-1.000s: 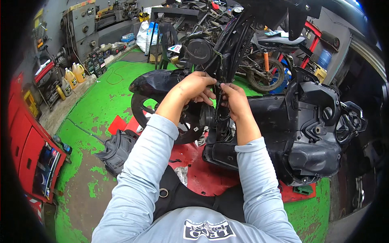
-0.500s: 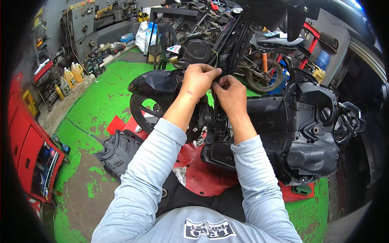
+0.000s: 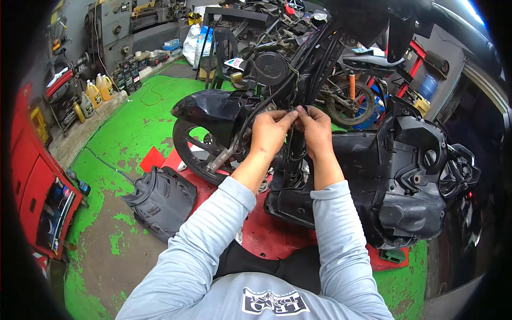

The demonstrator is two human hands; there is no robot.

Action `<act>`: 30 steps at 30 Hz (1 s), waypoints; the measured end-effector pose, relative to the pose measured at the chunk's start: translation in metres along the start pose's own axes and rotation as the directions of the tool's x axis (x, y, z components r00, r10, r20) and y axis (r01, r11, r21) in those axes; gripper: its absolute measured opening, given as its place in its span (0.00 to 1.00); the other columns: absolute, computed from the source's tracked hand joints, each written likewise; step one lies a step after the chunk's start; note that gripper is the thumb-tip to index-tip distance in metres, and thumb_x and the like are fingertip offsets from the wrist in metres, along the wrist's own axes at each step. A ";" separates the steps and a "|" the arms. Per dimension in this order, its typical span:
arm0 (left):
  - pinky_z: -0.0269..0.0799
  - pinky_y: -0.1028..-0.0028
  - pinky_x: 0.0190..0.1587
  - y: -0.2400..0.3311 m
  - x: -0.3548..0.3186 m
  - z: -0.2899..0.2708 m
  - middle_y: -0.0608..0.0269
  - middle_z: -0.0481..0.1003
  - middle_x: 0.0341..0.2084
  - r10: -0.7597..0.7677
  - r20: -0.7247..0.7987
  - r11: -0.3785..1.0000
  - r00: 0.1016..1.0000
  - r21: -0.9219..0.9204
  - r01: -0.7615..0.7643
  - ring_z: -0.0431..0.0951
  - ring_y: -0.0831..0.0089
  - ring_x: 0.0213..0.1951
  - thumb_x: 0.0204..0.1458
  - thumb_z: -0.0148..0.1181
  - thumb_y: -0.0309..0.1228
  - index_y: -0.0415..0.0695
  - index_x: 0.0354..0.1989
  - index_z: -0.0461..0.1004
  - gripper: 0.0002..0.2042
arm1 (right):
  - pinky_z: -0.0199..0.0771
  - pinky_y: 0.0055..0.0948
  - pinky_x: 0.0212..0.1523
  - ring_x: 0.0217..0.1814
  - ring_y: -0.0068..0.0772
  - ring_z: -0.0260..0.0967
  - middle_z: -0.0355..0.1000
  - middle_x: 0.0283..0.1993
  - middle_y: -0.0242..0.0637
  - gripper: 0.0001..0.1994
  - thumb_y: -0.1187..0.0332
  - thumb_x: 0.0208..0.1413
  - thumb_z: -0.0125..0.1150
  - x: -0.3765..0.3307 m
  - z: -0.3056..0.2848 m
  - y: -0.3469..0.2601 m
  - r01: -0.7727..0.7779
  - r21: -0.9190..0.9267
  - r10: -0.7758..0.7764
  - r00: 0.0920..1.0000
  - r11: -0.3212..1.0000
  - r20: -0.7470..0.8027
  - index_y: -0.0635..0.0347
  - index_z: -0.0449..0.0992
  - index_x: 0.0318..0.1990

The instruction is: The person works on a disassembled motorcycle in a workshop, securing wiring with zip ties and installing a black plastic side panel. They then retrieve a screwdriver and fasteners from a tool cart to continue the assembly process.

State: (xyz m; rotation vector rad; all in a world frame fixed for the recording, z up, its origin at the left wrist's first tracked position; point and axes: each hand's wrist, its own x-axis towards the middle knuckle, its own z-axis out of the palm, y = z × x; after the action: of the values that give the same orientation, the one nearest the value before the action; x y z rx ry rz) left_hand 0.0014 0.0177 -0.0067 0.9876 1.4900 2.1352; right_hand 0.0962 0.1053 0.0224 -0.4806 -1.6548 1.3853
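In front of me stands a partly stripped black motor scooter. My left hand [image 3: 270, 132] and my right hand [image 3: 318, 131] meet at its exposed front, thumbs and fingers closed in a pinch. Their fingertips nearly touch, and the small dark thing between them is too hidden to name. Black cables and wiring [image 3: 295, 143] run down below and between the hands. To the left are the glossy black front fender [image 3: 205, 109] and the front wheel [image 3: 184, 152]. On the right lies the scooter's black floor and body section [image 3: 354, 160].
A loose dark plastic panel [image 3: 164, 200] lies on the green floor at left. A red tool cabinet [image 3: 37, 186] stands at the left edge. Yellow bottles [image 3: 98, 90] line the wall. Another motorcycle with an orange shock absorber [image 3: 351, 85] stands behind. Red sheeting [image 3: 266, 229] lies underneath.
Both hands have come slightly lower and to the right in the picture, still pinching close together. More of the cables and the front fork beside the left hand now shows.
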 end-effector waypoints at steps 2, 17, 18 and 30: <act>0.73 0.79 0.33 0.001 0.005 0.004 0.55 0.82 0.32 0.004 0.016 1.000 1.000 0.022 -0.004 0.80 0.77 0.32 0.55 0.70 0.31 0.25 0.45 0.79 0.19 | 0.69 0.20 0.32 0.30 0.18 0.70 0.76 0.31 0.28 0.09 0.68 0.63 0.66 0.002 0.000 0.004 0.032 0.055 -0.032 0.999 0.998 -0.005 0.67 0.82 0.39; 0.82 0.74 0.39 0.008 0.004 0.021 0.49 0.80 0.38 -0.125 0.057 0.916 0.991 -0.378 0.137 0.83 0.68 0.35 0.59 0.61 0.20 0.23 0.53 0.72 0.16 | 0.73 0.23 0.27 0.26 0.23 0.74 0.77 0.30 0.32 0.07 0.67 0.64 0.64 0.005 -0.007 0.004 -0.231 0.368 0.232 0.972 0.901 0.042 0.62 0.79 0.39; 0.82 0.74 0.39 0.007 0.004 0.020 0.49 0.80 0.38 -0.118 0.053 0.915 0.992 -0.381 0.130 0.83 0.68 0.35 0.59 0.61 0.20 0.24 0.53 0.72 0.16 | 0.73 0.23 0.27 0.25 0.22 0.73 0.76 0.29 0.31 0.07 0.67 0.64 0.64 0.005 -0.006 0.007 -0.250 0.402 0.249 0.967 0.881 0.057 0.61 0.78 0.38; 0.80 0.74 0.36 0.019 -0.003 0.003 0.51 0.84 0.33 0.041 -0.063 0.996 0.997 -0.075 -0.045 0.84 0.72 0.32 0.55 0.65 0.23 0.29 0.45 0.81 0.12 | 0.62 0.20 0.15 0.17 0.20 0.66 0.72 0.23 0.31 0.14 0.64 0.60 0.69 -0.009 0.035 -0.004 -0.163 0.239 0.235 0.918 0.957 -0.319 0.61 0.72 0.29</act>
State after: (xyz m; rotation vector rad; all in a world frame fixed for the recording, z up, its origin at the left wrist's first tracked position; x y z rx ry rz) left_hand 0.0075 0.0108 0.0108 0.9438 1.4148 2.2540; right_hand 0.0730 0.0770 0.0239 -0.7409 -1.1876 1.5049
